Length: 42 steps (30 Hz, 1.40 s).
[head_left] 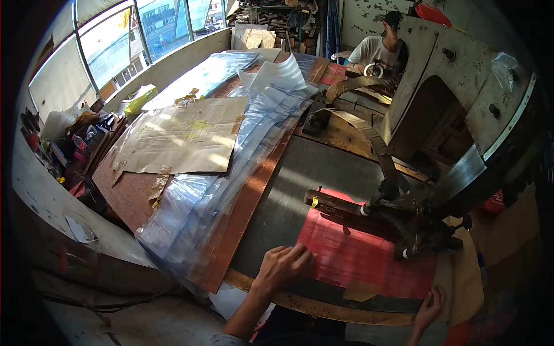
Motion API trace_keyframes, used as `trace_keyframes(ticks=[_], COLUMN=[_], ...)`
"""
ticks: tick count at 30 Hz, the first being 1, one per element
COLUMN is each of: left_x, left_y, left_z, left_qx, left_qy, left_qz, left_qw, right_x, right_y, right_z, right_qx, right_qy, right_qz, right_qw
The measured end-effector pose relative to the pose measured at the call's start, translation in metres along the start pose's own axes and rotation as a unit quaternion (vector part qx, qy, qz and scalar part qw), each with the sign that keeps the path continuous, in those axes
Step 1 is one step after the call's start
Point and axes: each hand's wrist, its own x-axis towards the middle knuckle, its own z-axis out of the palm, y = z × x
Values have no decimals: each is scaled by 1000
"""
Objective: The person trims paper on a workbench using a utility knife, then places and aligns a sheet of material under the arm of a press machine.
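A red sheet [340,248] lies flat on the dark worktop, partly beneath a dark metal machine arm [340,205]. My left hand [287,266] is at its left edge, fingers curled together with the tips on that edge. Near the sheet's lower right corner is my right hand [428,307], its fingers loosely bent and apart, with nothing visible in them. A small brown patch [362,290] sits on the near edge of the sheet. The machine's head [412,222] covers part of the sheet's far right side.
Clear plastic sheets [184,210] and a cardboard piece [184,135] cover the brown board [231,254] on the left. A curved metal arm [369,132] rises behind the worktop [294,173]. Beside the large machine body [415,75], another person [375,52] sits at the back.
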Motion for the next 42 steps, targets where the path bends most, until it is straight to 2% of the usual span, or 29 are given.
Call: trace_keyframes(ticks=[5,6,8,11,12,17,18,19,22,26,29,32,35,36,37,38,39,40,41,42], left_x=[0,-3,4,17,27,43,45,52,54,58,59,46,45,48,53,59,63,66,70,75], left_y=[0,1,-1,-49,-73,-212,-224,-223,-212,-201,-206,-208,-235,-242,-249,-249,-250,-247,-236,-224], left_z=[-12,-26,-66,-108,-115,-72,-64,-65,-70,-80,-81,-76,-74,-77,-87,-98,-110,-125,-141,-157], left_qx=[5,2,89,273,284,278,239,198,185,232,197,248,170,81,71,102,108,129,147,161], left_qy=[-88,-134,-100,-151,-182,-159,-202,-242,-220,-214,-205,-73,84,177,218,324,331,346,389,396], left_qz=[-4,-43,-122,-253,-293,-177,-223,-266,-302,-296,-296,-217,-204,-197,-209,-162,-251,-264,-209,-199], left_qw=[996,990,983,916,895,931,923,912,909,901,912,941,960,961,951,927,903,891,885,882], right_x=[-1,-1,-2,-1,-1,-3,-2,-1,-4,-3,-3,-3,-3,-2,-3,-3,-3,-4,-4,-3], right_y=[-6,-8,-4,0,1,-4,-3,0,4,0,3,2,7,8,8,5,1,-1,1,4], right_z=[0,-1,-1,1,0,-3,-4,-3,-2,-2,-1,-1,2,2,2,1,0,-1,-1,0], right_qx=[-36,-21,-28,-25,-24,-18,-19,-18,-15,-9,-20,-19,-15,-12,-10,-11,-12,-13,-20,-26], right_qy=[7,-1,0,-4,-4,-5,2,8,22,23,20,18,23,24,25,24,22,21,22,23], right_qz=[-23,-14,-23,-35,-36,-35,-41,-49,-56,-53,-55,-53,-58,-61,-61,-52,-42,-31,-38,-44], right_qw=[999,1000,999,999,999,999,999,999,998,998,998,998,998,998,998,998,999,999,999,998])
